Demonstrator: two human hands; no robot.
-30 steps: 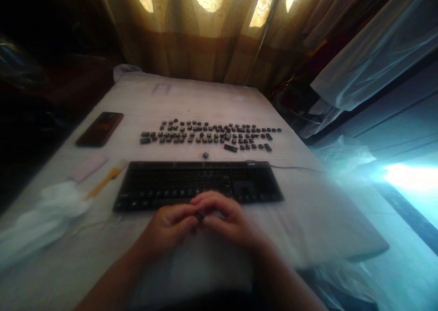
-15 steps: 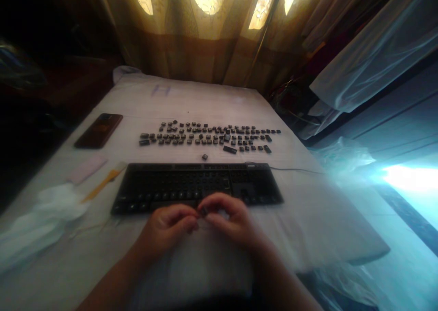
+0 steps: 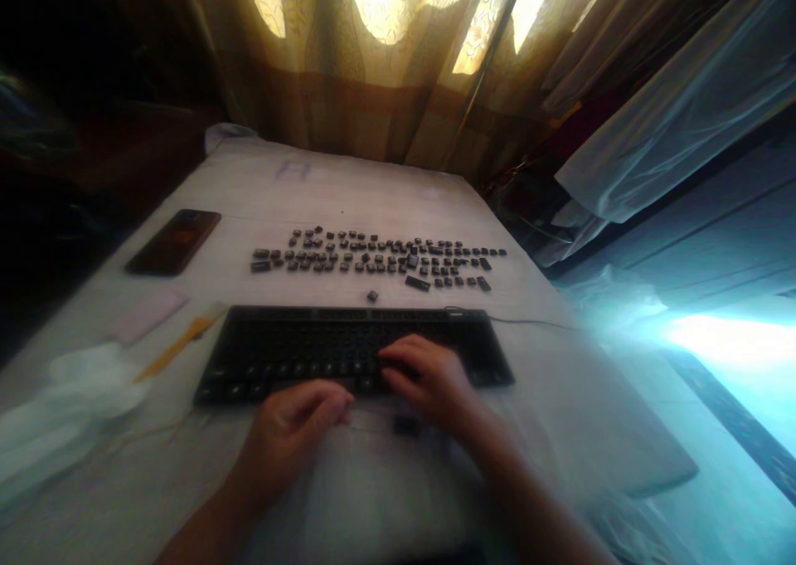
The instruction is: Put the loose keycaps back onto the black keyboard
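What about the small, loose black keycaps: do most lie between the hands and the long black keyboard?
No, most keycaps lie in rough rows on the far side of the keyboard.

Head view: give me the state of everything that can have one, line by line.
Keyboard: flat, keycaps on near rows, rows behind look bare
Loose keycaps: scattered in rough rows beyond it
Right hand: over keyboard, grip unclear
Left hand: curled, contents hidden
Phone: lying flat
White wad: crumpled
Curtain: drawn, backlit
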